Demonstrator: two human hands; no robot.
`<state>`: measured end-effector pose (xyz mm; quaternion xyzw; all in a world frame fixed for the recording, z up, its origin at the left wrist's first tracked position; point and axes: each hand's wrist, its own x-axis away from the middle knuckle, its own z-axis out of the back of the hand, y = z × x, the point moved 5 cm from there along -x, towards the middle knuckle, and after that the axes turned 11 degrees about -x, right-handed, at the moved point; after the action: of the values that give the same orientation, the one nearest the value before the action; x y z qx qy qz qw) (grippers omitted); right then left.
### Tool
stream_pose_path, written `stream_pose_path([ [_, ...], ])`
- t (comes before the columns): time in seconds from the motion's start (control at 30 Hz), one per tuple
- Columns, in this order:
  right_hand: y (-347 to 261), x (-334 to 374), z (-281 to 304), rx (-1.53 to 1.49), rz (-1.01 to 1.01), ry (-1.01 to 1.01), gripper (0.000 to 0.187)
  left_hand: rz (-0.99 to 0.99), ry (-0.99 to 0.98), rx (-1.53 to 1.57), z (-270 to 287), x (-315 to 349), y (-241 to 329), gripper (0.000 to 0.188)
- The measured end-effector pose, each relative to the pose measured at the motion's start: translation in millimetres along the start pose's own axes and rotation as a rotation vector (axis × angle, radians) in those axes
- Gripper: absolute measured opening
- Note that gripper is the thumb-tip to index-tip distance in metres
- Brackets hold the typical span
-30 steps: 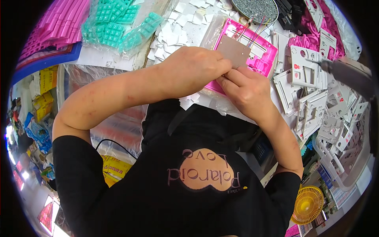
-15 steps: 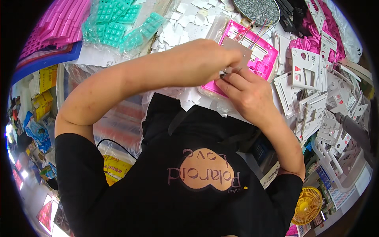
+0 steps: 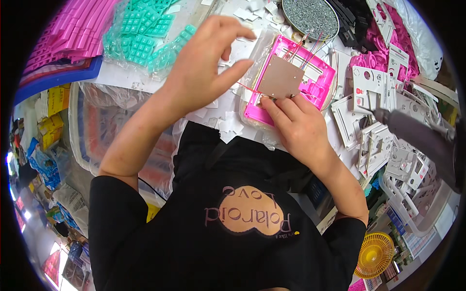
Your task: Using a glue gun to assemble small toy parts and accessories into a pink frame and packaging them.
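Note:
In front of me a pink plastic case (image 3: 326,75) lies tilted on a clear plastic bag. A brown flat board (image 3: 281,76) sits inside it, with thin coloured wires at its upper edge and a red wire (image 3: 248,88) sticking out past the left side. My right hand (image 3: 303,128) reaches over the case's near edge. Its fingers are bent together at the board's lower edge, and whatever lies under the fingertips is mostly hidden. To the left of the case, my left hand (image 3: 204,68) is raised, thumb and fingers apart, holding nothing visible.
A round tray of screws (image 3: 310,18) stands behind the case. An electric screwdriver (image 3: 412,127) juts in from the right above white panels (image 3: 371,87). Bagged turquoise keypads (image 3: 141,36) and stacked pink parts (image 3: 73,29) lie at the far left. White scraps surround the case.
My left hand has left the board and moved left, its fingers opening. My right hand stays at the case's near edge. The screwdriver has come further in from the right.

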<state>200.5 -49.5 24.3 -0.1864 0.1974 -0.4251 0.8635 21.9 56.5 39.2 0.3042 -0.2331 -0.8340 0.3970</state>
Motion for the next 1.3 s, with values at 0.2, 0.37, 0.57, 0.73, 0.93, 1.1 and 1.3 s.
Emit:
stream_pose_path([
  [0.2,-8.6,-4.7,-0.2,0.053,-0.098,-0.075,0.047,0.089,-0.097,0.065,-12.1,34.3,-12.3,0.027],
  [0.37,-15.8,6.7,-1.4,0.091,-0.167,-0.070,0.053,0.055,-0.171,0.029,-18.3,46.5,-15.1,0.023],
  [0.57,-14.8,4.3,0.6,0.043,-0.178,-0.148,0.053,-0.072,-0.238,-0.064,-22.1,50.4,-14.1,0.014],
  [0.73,-17.6,4.9,3.0,0.149,-0.105,-0.239,0.057,0.030,-0.241,0.105,-14.3,41.4,-10.1,0.010],
  [0.93,-5.6,0.6,10.1,0.121,0.033,-0.391,0.056,0.412,-0.301,0.374,-23.9,38.9,-13.0,0.008],
  [1.1,-0.4,8.4,12.5,0.007,-0.002,-0.348,0.045,0.428,-0.183,0.777,-48.2,32.7,8.3,0.021],
  [1.3,12.0,20.2,58.0,-0.374,-0.224,0.174,0.038,0.281,-0.329,0.661,-62.1,19.6,49.9,0.058],
])
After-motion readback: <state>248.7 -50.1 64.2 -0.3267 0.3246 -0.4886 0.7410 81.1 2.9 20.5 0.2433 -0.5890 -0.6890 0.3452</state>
